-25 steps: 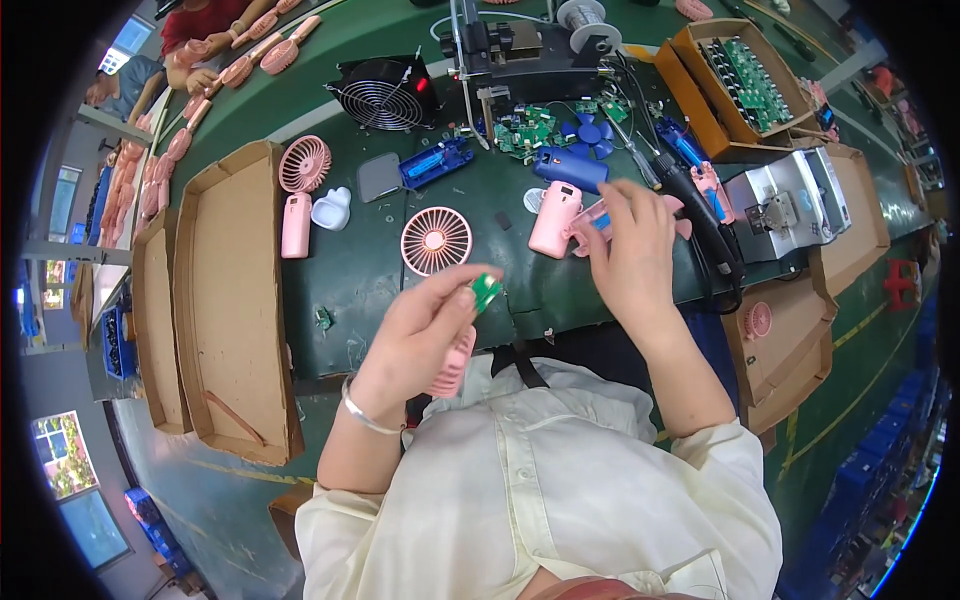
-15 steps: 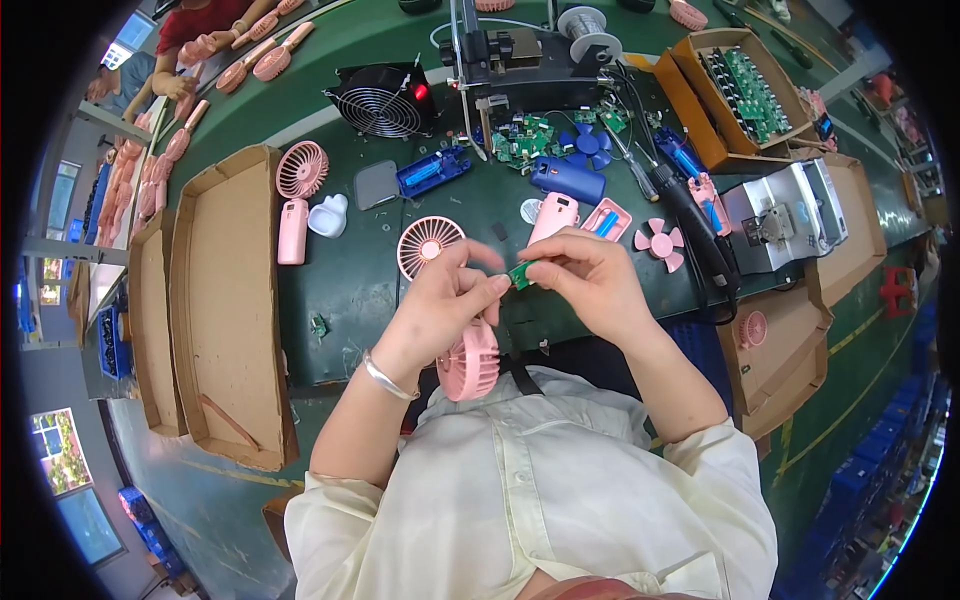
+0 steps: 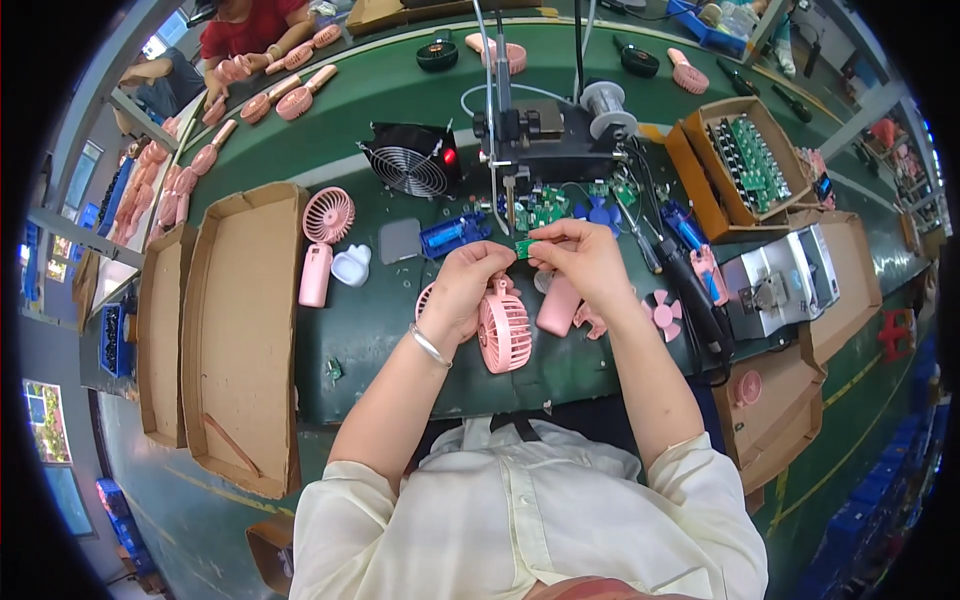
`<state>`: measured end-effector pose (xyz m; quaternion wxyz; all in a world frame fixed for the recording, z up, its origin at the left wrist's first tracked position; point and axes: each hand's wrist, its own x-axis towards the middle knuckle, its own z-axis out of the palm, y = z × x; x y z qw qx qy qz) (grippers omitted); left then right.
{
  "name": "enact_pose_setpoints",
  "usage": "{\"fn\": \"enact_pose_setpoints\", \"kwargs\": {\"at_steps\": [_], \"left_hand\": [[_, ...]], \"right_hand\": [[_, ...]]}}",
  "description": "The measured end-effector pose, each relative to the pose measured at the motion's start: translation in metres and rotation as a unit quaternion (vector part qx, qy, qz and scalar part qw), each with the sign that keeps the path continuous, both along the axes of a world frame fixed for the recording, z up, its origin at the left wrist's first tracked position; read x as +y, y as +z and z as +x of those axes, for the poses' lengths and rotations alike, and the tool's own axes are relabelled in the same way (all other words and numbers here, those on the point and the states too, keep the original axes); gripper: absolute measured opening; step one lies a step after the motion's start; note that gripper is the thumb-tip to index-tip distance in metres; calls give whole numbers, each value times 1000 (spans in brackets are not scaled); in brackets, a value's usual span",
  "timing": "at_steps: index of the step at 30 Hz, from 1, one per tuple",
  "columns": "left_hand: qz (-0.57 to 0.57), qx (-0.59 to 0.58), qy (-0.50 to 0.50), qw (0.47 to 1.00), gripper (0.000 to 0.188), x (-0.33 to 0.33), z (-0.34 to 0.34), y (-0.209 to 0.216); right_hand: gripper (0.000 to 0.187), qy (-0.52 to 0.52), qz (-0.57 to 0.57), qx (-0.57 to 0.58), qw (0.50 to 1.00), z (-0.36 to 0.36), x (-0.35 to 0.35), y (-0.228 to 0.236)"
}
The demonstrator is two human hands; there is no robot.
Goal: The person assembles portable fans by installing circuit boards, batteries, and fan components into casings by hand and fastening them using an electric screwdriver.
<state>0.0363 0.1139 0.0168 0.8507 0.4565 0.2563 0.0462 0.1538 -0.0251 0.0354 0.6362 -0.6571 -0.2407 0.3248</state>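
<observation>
From my end, R hand [image 3: 588, 264] pinches the green circuit board [image 3: 524, 248] by its right side, held up over the table [image 3: 380, 300] betw. both hands' fingertips. L hand [image 3: 466, 288] is curled in on the pink fan head [image 3: 507, 332], which hangs just below it. I'd expect the board to be v. light, stiff & fragile; I'd grip edges only, no bending. Long axis looks approx. L–R, tho fingers hide part, so can't be sure.
</observation>
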Motion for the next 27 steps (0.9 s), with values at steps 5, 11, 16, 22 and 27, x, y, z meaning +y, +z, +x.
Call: {"fn": "enact_pose_setpoints", "kwargs": {"at_steps": [5,11,16,22,27], "left_hand": [[8,-54,22,998,5,7,2,-5],[13,-69,29,997,7,8,4,0],[10,-94,31,995,9,9,5,1],[34,-97,40,994,10,7,2,3],[28,-100,51,993,9,5,0,2]], "right_hand": [[17,-42,74,11,996,-7,9,-19],[15,-62,102,42,992,-11,11,-12],[14,-83,140,10,987,-13,13,-13],[17,-92,165,-26,982,-17,13,-15],[16,-98,165,-27,981,-18,12,-14]]}}
